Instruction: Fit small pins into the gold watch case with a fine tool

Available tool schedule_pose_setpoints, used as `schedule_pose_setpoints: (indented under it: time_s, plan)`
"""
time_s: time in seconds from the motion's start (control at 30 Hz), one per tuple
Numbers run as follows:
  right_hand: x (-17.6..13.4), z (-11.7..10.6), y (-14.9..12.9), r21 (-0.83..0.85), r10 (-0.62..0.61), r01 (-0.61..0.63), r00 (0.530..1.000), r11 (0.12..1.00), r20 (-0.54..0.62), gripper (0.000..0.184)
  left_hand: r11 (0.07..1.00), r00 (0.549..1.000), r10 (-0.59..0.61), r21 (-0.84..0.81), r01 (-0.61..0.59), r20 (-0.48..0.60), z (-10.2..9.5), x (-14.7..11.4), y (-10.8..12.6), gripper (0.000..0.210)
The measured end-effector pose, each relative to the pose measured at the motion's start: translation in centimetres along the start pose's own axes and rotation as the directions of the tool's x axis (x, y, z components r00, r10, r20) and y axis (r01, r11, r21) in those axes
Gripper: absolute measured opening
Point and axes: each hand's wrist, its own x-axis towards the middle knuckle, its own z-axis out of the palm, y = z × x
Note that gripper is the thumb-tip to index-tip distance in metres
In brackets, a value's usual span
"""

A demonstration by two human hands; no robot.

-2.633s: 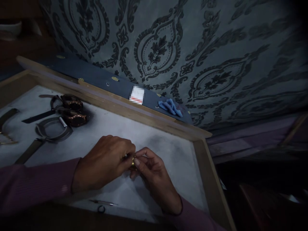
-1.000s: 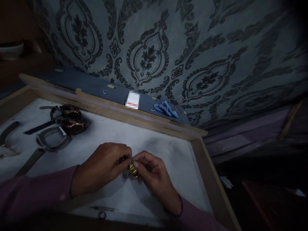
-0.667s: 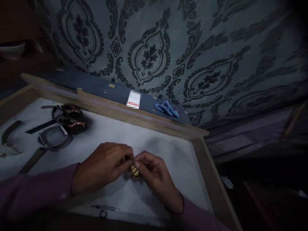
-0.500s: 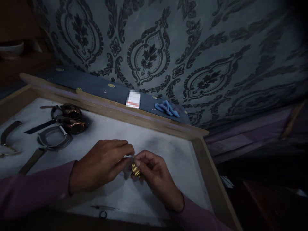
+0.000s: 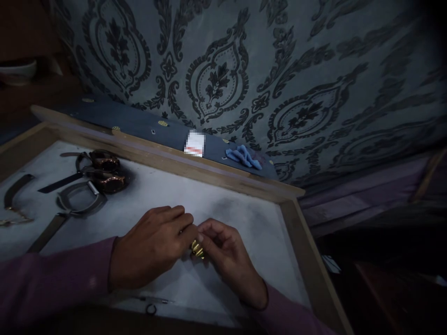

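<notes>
Right hand (image 5: 228, 260)'s got a gold piece (image 5: 198, 250) pinched over the wooden tray (image 5: 308, 251), nearer its right edge; left hand (image 5: 155, 246)'s curled beside it, can't tell if gripping.

Gold piece (image 5: 198, 250) in right hand (image 5: 230, 260)

Honestly can't read a single word or number here. Closest thing is the white card (image 5: 194, 143) on the dark blue cloth (image 5: 138, 122) — there's a red band across its lower part, but whatever's printed is all pixelated. The cloth also has a couple of little white-outlined marks (image 5: 152, 132), way too tiny to make out. Same for the gold-coloured piece (image 5: 197, 250) — too small and dim to tell any marking.
</notes>
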Motion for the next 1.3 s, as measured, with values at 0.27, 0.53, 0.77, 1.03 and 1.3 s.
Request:
schedule_pose_setpoints:
  time_s: [0.27,0.53,0.77,1.03,1.3]
  plan:
    - [-0.1,0.0,0.0,-0.023,0.003,-0.003,1.0,1.0,0.004,0.024,0.949,0.977,-0.161,-0.248,0.193,0.141,-0.1,0.5,-0.2,0.016]
    - [0.0,0.1,0.1,-0.009,0.032,-0.032,0.999,0.999,-0.012,0.024,0.894,0.947,-0.233,-0.334,0.299,0.223,0.1,0.5,-0.2,0.015]
    - [-0.1,0.1,-0.2,-0.022,0.041,-0.041,0.999,0.999,-0.002,0.023,0.854,0.941,-0.236,-0.41,0.321,0.244,0.0,0.5,-0.3,0.016]
    - [0.4,-0.2,0.3,0.162,0.082,-0.093,0.994,0.982,0.071,0.02,0.618,0.871,-0.311,-0.615,0.489,0.38,-0.1,1.0,-1.5,0.015]
    - [0.5,-0.3,0.4,0.291,0.099,-0.112,0.993,0.95,0.059,0.024,0.114,0.743,-0.218,-0.739,0.663,0.633,-0.2,1.2,-3.0,0.021]
